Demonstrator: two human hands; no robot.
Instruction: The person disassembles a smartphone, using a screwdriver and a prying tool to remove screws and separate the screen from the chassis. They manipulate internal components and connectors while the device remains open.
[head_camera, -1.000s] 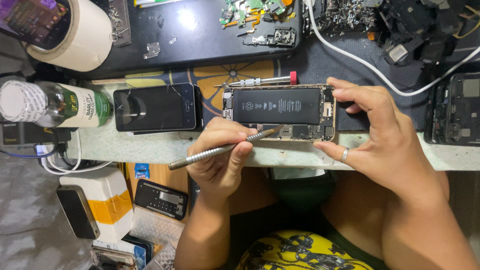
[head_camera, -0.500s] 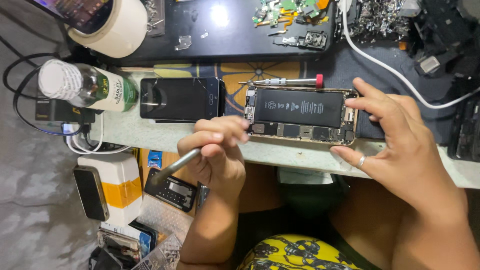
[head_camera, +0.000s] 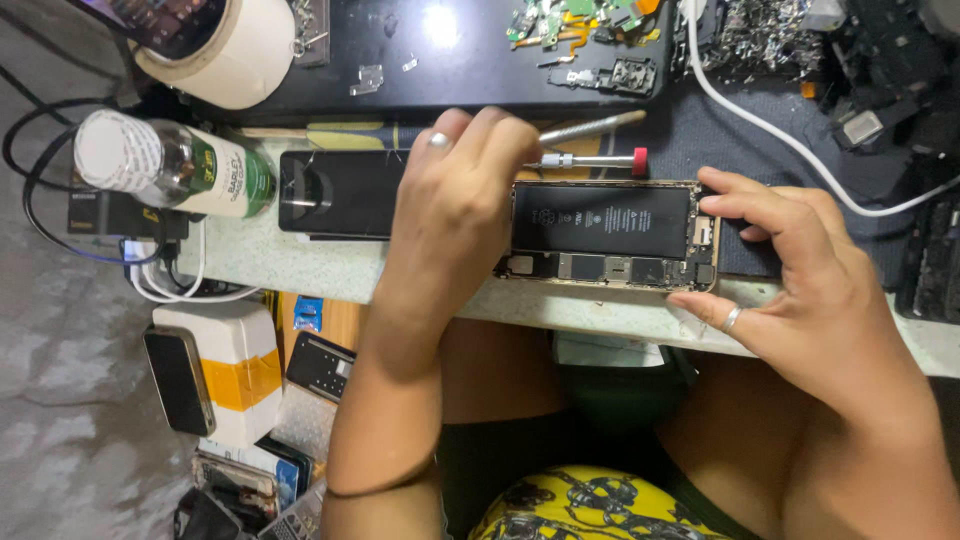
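Your left hand (head_camera: 455, 215) covers the left end of the opened smartphone chassis with the black rectangular battery (head_camera: 603, 220). It is closed around a slim silver metal tool (head_camera: 590, 127), whose shaft sticks out past the knuckles toward the far right. The tip is hidden under the hand, so I cannot tell where it touches.

Your right hand (head_camera: 800, 275) steadies the phone's right end: fingers on the far right corner, thumb on the near edge, loosely curled and partly open, pinching the frame rather than gripping it.

The phone lies flat at the near edge of the pale speckled bench top (head_camera: 290, 265), middle of the scene.

Progress, as I judge it:
- Display is off. A black screen panel (head_camera: 335, 193) lies just left of the phone, partly under your left wrist.
- Battery is seated in the chassis, with the lower boards visible along its near side.
- Whether any screws or connectors are loose, I cannot tell.
- What is left looks like the internal work.

Nearby:
- A silver screwdriver with a red cap (head_camera: 592, 159) just beyond the phone.
- A clear bottle with a green label (head_camera: 170, 165) lying to the left.
- A white cable (head_camera: 770, 130) running across the far right.
- Loose green circuit parts (head_camera: 560, 22) on the dark mat at the far side.
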